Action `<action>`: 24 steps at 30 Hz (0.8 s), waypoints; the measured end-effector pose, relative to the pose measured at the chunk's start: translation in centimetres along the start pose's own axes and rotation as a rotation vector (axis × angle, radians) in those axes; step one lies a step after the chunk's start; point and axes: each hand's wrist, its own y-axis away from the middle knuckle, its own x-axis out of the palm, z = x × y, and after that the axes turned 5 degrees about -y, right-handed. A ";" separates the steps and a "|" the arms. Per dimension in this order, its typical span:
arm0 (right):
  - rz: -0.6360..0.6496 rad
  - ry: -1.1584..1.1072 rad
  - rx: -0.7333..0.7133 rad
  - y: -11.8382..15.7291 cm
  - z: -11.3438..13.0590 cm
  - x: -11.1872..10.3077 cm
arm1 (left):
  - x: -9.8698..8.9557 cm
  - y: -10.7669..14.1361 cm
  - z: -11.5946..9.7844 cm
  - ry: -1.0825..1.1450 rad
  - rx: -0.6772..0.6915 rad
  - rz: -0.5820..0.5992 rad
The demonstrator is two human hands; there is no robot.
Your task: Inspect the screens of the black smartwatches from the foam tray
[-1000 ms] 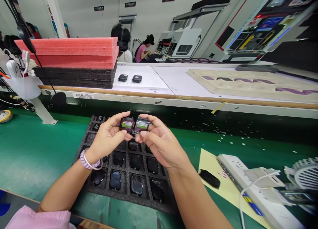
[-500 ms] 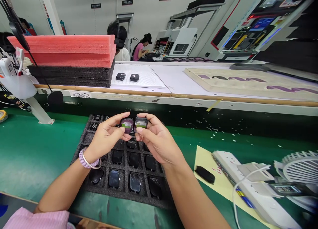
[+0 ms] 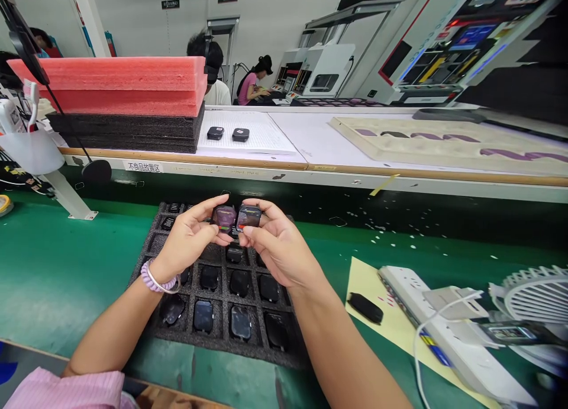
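Between the thumb and fingers of my left hand (image 3: 190,234) is a purple-tinted smartwatch body (image 3: 224,218) without a strap, its screen facing me. My right hand (image 3: 284,243) pinches a dark smartwatch body (image 3: 249,217) the same way. The two watches are held side by side, nearly touching, above a black foam tray (image 3: 177,337). Small coloured marks show low on both screens, too small to read. Several dark watch bodies, such as one near the front (image 3: 203,316), lie in the tray's compartments. My hands and forearms hide part of the tray.
A white power strip (image 3: 448,332) with a plugged cable and a white fan (image 3: 536,296) stand at right. A black oblong item (image 3: 365,308) lies on yellow paper (image 3: 359,273). Red foam sheets (image 3: 133,77) and two small black devices sit on the shelf. Other people are seated beyond.
The larger green areas on both screens have given way to darker displays with small green or red marks. Both hands keep their grip; the view has shifted slightly.
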 end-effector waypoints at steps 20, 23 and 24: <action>-0.109 0.053 -0.171 -1.1 2.0 -3.2 | -2.0 -1.3 -0.3 -0.031 0.118 -0.133; -0.077 0.057 -0.184 -1.9 2.9 -2.8 | -1.8 -2.5 -1.1 -0.037 0.150 -0.090; -0.059 0.060 -0.195 -2.2 3.3 -2.6 | -1.7 -3.0 -1.5 -0.043 0.166 -0.072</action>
